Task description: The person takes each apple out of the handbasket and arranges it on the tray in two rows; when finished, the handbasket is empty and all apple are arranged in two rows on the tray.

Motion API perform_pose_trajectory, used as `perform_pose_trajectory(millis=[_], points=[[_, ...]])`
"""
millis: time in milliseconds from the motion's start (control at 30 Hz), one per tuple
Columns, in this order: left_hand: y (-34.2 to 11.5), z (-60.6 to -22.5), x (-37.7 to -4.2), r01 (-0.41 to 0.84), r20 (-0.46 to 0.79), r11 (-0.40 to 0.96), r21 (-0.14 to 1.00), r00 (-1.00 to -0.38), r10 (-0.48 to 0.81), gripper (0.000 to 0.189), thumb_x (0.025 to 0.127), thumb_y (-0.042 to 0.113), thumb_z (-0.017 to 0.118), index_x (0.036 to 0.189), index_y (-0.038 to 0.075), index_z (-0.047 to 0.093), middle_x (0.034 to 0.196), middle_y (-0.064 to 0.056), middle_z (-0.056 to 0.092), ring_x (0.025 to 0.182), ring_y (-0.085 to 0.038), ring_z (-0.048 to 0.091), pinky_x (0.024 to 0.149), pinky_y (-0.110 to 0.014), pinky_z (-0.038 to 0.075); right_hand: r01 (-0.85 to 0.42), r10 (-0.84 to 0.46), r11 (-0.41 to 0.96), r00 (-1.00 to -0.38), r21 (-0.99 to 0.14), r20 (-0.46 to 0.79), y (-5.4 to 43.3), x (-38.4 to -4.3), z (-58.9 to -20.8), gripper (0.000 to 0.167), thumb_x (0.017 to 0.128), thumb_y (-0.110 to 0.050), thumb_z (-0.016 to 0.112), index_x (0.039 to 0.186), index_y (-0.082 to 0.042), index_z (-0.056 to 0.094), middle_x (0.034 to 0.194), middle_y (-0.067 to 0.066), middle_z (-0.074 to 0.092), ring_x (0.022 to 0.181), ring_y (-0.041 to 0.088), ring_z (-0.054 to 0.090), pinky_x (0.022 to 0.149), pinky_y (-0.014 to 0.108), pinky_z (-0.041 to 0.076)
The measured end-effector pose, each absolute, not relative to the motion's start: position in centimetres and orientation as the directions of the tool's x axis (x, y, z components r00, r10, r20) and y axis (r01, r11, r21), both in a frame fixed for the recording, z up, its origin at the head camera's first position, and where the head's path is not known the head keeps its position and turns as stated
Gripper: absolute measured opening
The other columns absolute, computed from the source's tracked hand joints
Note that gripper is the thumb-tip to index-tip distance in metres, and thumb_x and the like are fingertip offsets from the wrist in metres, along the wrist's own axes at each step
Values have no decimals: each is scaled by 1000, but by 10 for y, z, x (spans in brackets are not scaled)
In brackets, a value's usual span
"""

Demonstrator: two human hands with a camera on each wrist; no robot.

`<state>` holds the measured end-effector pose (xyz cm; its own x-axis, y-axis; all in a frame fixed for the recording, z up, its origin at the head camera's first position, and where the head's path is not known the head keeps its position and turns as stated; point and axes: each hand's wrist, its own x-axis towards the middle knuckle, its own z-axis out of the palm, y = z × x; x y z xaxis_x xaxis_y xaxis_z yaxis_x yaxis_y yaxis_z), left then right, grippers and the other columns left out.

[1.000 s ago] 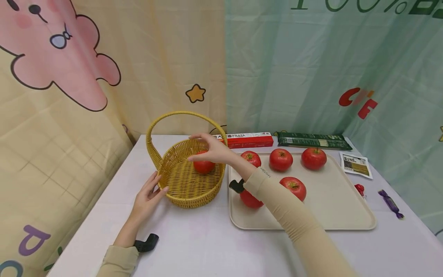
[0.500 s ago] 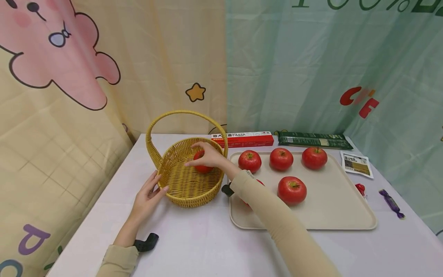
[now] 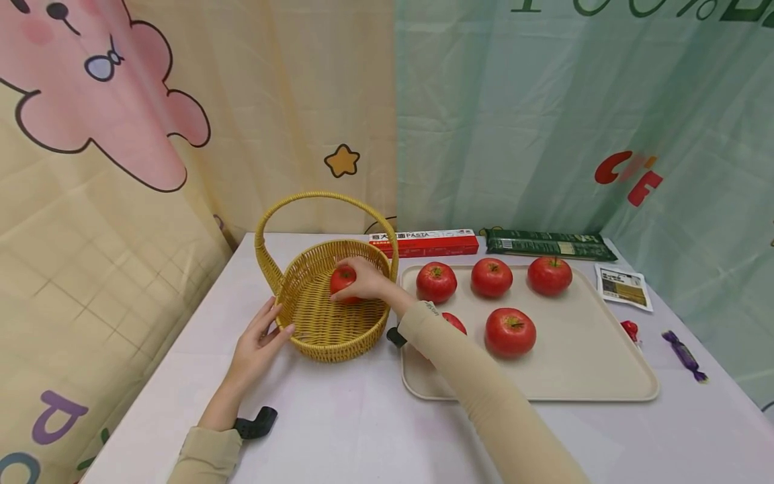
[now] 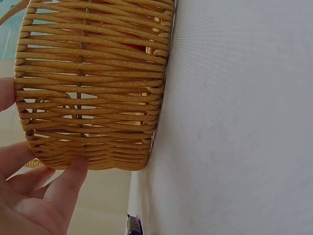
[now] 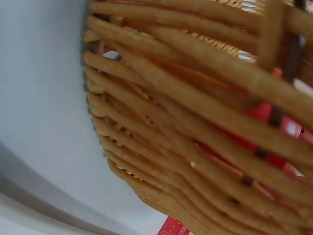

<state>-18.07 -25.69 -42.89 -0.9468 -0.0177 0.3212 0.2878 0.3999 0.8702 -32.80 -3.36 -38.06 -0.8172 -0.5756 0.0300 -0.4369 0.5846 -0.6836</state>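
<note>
A round yellow wicker basket [image 3: 329,333] with a tall hoop handle stands on the table, left of the tray. Inside it, toward the right side, my right hand [image 3: 365,279] grips a red apple [image 3: 342,277] between thumb and fingers. Through the weave, red shows in the right wrist view, where that hand itself is hidden. My left hand [image 3: 256,346] rests its extended fingers and thumb against the basket's outer left wall; its fingertips [image 4: 76,166] touch the weave in the left wrist view. On the beige tray [image 3: 580,356] lie several more apples [image 3: 510,333], one partly covered by the right sleeve.
Behind the basket and tray lie a red-and-white pasta box [image 3: 429,244] and a long green packet [image 3: 547,245]. To the tray's right are a white sachet [image 3: 623,288], a small red wrapped item [image 3: 629,329] and a purple wrapped candy [image 3: 684,357]. Curtains hang behind the table.
My right hand has lowered into the basket and closed on the apple, which has shifted slightly left. The left hand stays at the basket's side.
</note>
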Motion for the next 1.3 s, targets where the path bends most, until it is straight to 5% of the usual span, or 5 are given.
perform_pose_trajectory(millis=[333, 900, 1300], points=[[-257, -430, -182, 282, 317, 407, 869, -948, -19, 60, 90, 16, 65, 137, -11, 39, 153, -14, 22, 136, -34, 25, 90, -6, 37, -439, -670, 568, -738, -696, -81, -35, -320, -384, 73, 75, -28, 80, 137, -18, 43, 134, 7, 41, 119, 23, 41, 95, 38, 43], [-258, -431, -181, 292, 327, 406, 866, -945, -19, 58, 90, 13, 64, 136, -11, 39, 152, -16, 22, 135, -36, 26, 91, -8, 37, -600, -724, 589, -689, -541, -23, -31, -289, -360, 68, 71, -34, 81, 128, -18, 48, 120, 2, 52, 107, 17, 50, 84, 30, 49], [-258, -432, -182, 302, 339, 412, 860, -941, -17, 57, 91, 14, 63, 136, -11, 39, 152, -15, 22, 134, -36, 27, 90, -6, 37, -641, -730, 437, -662, -631, 167, 78, -249, -289, 64, 71, -31, 81, 125, -29, 49, 122, -10, 48, 110, 12, 47, 79, 31, 52]])
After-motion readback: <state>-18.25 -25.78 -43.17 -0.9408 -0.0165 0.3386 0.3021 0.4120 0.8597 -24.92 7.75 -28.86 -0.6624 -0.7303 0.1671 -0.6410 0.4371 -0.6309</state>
